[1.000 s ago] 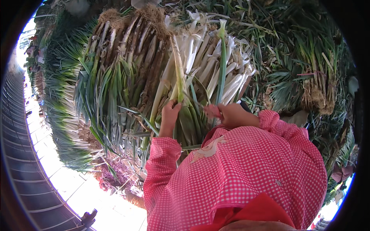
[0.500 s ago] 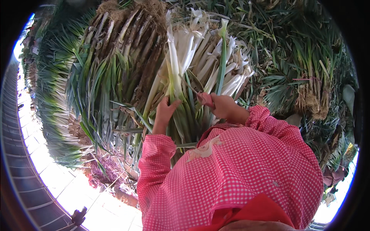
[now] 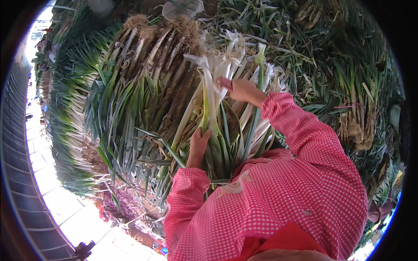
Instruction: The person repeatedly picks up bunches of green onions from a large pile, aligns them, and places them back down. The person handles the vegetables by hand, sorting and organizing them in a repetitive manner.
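My left hand point(image 3: 200, 145) is closed round the green lower part of a pale leek point(image 3: 208, 102), whose white end points away from me. My right hand point(image 3: 244, 91) is a fist round the red handle of a knife point(image 3: 224, 83), beside the leek's white shaft; motion blurs its blade. Peeled leeks point(image 3: 233, 54) with bright white ends lie in a pile under and beyond both hands. To their left are unpeeled leeks point(image 3: 150, 54) with brown, dirty shafts and bushy roots.
Along the left edge runs a long row of green-topped leeks point(image 3: 78, 126). A tied bundle with roots point(image 3: 357, 126) lies at the right among loose green leaves point(image 3: 291, 56). Purple netting-like scraps point(image 3: 122, 202) are at the lower left, near the bright paved floor point(image 3: 82, 217).
My right hand with the knife has moved up and away from me, from the leek's green part to near its white end. My left hand keeps its hold on the leek; the view has shifted slightly.
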{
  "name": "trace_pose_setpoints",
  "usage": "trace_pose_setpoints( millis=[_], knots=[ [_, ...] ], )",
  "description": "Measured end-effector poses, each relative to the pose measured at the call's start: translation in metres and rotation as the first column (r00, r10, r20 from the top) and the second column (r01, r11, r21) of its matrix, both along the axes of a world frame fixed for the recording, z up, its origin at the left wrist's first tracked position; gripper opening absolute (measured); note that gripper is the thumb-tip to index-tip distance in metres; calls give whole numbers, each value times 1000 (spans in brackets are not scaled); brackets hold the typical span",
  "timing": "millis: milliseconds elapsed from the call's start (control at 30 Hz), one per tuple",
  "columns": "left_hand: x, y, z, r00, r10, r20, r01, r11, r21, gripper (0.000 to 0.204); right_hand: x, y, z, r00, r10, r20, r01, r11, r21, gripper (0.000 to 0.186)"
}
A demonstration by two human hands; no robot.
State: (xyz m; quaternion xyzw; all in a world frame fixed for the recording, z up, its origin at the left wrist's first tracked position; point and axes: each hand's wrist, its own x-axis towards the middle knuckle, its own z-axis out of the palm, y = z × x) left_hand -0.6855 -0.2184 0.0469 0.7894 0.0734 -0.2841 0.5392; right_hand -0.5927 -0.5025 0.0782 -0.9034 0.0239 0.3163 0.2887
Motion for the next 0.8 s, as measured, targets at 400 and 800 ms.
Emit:
trace_pose_setpoints(
  millis=[400,800],
  knots=[
    [19,-12,30,844,214,-491,-479,712,-513,25,-67,-14,46,983,-124,-134,133,989,59,44],
    [23,-12,8,906,157,-393,-308,882,-357,22,-186,11,41,969,-21,-245,50,993,110,38]
  ],
)
